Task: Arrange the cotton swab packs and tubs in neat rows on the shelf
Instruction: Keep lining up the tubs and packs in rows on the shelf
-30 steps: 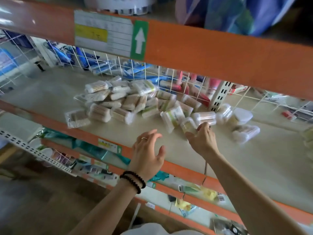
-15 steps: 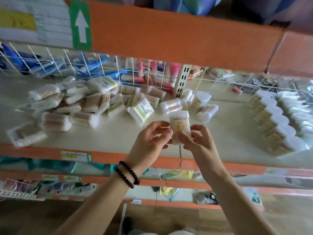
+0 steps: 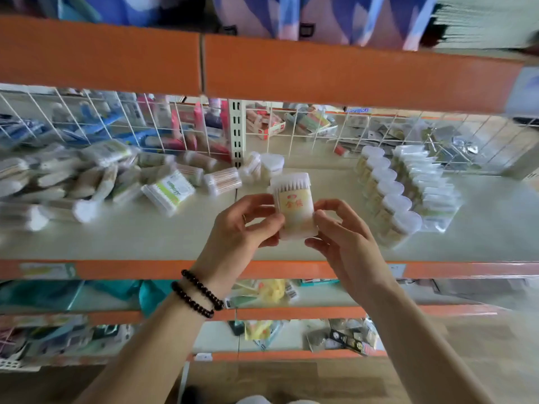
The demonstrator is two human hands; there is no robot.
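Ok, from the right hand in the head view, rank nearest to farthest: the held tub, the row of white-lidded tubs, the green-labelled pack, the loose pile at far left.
1. The held tub, pinched by the right hand and left hand.
2. Row of white-lidded tubs, just right of it.
3. Green-labelled pack, left of centre.
4. Loose pile, far left.

Black bead bracelet [image 3: 198, 295], finger ring [image 3: 244, 218]

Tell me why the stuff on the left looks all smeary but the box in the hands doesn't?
Head view: the loose swab packs at the left are motion-blurred; the swab tub between the left hand and right hand is sharper; the wide lens bends the orange beam.
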